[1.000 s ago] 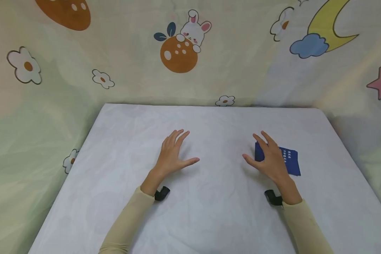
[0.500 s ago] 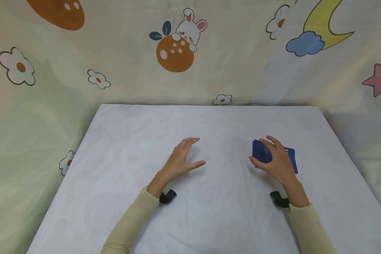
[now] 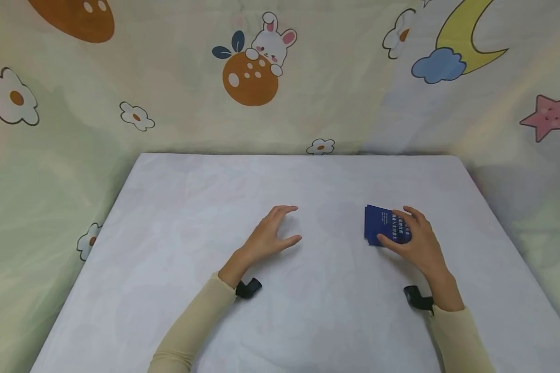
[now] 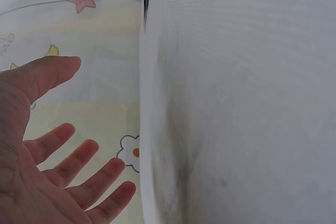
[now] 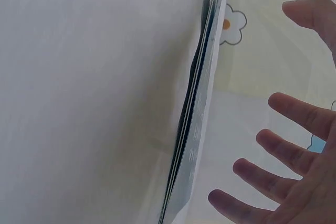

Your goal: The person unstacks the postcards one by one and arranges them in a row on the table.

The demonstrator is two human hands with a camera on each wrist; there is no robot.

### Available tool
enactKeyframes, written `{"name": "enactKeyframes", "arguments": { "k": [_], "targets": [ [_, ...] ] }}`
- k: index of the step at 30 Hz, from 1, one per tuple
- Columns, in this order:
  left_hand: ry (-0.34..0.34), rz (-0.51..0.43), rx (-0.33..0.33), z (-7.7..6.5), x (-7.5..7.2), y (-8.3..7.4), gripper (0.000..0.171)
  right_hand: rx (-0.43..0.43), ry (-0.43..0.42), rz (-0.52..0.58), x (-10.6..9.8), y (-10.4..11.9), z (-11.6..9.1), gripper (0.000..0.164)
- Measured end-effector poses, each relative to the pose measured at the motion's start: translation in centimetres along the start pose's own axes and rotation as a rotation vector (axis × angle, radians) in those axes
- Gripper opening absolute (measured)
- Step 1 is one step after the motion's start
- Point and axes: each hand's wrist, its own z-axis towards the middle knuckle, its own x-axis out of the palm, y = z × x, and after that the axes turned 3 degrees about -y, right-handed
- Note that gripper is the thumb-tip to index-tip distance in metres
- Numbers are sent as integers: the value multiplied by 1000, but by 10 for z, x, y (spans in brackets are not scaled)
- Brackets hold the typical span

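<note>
A small stack of dark blue printed leaflets (image 3: 377, 224) lies flat on the right half of the white table. My right hand (image 3: 421, 243) hovers over its right part, thumb and fingers spread, hiding that end. In the right wrist view the leaflets (image 5: 195, 95) appear edge-on as several thin sheets, and the fingers (image 5: 286, 153) are apart from them. Nothing is in my left hand (image 3: 267, 238), which is held above the middle of the table with fingers loosely bent and thumb apart. The left wrist view also shows its fingers (image 4: 79, 163) spread, touching nothing.
The white-covered table (image 3: 205, 186) reaches back to a cartoon-printed cloth backdrop (image 3: 182, 62), which also hangs along both sides. Black wrist devices (image 3: 249, 288) sit under both wrists, beside the beige sleeves (image 3: 191, 326).
Relative to the leaflets, my right hand has shifted right, uncovering their left part. My left hand has come slightly right and nearer, its fingers more bent. The head view has turned a little.
</note>
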Motion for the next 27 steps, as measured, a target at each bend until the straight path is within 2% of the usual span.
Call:
{"name": "enactKeyframes", "arguments": {
  "k": [4, 8, 12, 16, 27],
  "targets": [
    [26, -67, -30, 3, 4, 2, 68, 44, 21, 8, -5, -8, -6, 75],
    [50, -115, -17, 10, 11, 3, 67, 88, 29, 7, -10, -17, -11, 75],
    [75, -128, 0, 19, 21, 0, 66, 122, 49, 0, -15, -25, -14, 77],
    [103, -139, -10, 25, 30, -5, 67, 132, 73, -8, -19, -29, -16, 77],
    [139, -194, 8, 42, 57, -20, 64, 176, 110, 44, -23, -41, -16, 82]
  ]
}}
